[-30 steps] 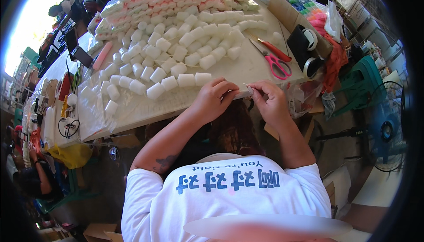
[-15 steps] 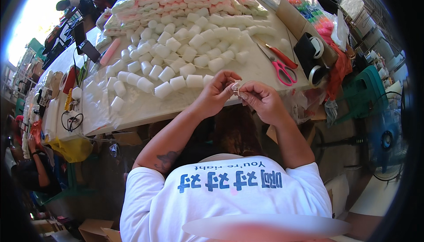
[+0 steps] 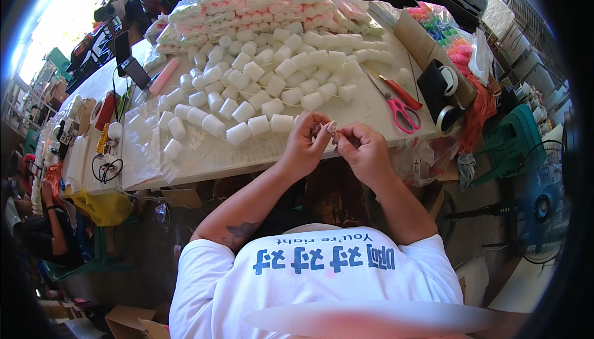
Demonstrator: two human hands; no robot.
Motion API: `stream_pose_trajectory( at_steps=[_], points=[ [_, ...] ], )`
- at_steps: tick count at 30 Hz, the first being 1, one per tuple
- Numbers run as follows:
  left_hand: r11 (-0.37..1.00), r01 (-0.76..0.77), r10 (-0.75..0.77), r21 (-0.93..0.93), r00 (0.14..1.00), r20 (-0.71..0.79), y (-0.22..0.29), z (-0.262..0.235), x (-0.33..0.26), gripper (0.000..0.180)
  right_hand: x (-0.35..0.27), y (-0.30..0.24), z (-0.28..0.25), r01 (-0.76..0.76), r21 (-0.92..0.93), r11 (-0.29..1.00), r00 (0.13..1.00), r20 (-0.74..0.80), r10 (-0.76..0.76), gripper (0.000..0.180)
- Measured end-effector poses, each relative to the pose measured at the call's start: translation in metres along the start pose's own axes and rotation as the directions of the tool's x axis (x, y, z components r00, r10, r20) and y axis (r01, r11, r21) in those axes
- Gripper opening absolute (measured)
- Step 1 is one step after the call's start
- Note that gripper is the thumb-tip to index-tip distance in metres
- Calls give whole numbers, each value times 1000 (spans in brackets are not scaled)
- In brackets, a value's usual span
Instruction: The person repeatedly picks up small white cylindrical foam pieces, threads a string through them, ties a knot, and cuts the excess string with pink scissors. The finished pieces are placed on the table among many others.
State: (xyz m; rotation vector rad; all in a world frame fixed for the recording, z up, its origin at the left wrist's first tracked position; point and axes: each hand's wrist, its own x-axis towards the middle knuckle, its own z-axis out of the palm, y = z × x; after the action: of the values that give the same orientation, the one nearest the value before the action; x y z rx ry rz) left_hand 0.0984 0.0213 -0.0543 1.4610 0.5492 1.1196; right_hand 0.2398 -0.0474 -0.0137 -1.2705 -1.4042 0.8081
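My left hand (image 3: 307,140) and my right hand (image 3: 364,147) meet at the table's near edge, fingers pinched close together. Between their fingertips is a short bit of pale cord (image 3: 333,128), partly hidden by the fingers; whether it is knotted I cannot make out. Just beyond my left hand lies a row of white cylinders (image 3: 260,125), strung end to end. Many more such white cylinders (image 3: 253,70) spread in winding strings over the middle of the table, with thin yellowish cord showing in the gaps.
Bagged pink and white cylinders (image 3: 247,14) are stacked at the table's (image 3: 204,164) far side. To the right lie pink-handled scissors (image 3: 402,114), a red-handled tool (image 3: 401,93) and a black holder (image 3: 438,88). A fan (image 3: 540,208) stands right; another person (image 3: 57,234) sits far left.
The view has tilted slightly, so the table sits lower. My hands stay together at the cord; its loop between the fingertips now looks smaller and more covered.
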Motion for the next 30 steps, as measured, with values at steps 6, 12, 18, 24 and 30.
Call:
stream_pose_trajectory(
  at_steps=[6,12,18,24,30],
  points=[
    [981,-133,145,141,987,-75,0,-1,2,10,0,0,-11,-245,482,841,962,225,152,24],
    [991,-115,118,62,992,-51,3,-1,-1,11,5,3,-21,-212,412,886,952,292,92,21],
    [961,-217,231,169,970,-69,4,0,0,12,9,8,-18,-200,378,904,963,244,112,15],
    [920,-258,290,293,954,-70,2,1,0,14,9,17,-11,-82,197,977,995,74,69,13],
    [965,-112,157,238,971,-178,2,-3,5,15,11,20,-9,291,-396,871,937,-66,-343,13]
  ],
)
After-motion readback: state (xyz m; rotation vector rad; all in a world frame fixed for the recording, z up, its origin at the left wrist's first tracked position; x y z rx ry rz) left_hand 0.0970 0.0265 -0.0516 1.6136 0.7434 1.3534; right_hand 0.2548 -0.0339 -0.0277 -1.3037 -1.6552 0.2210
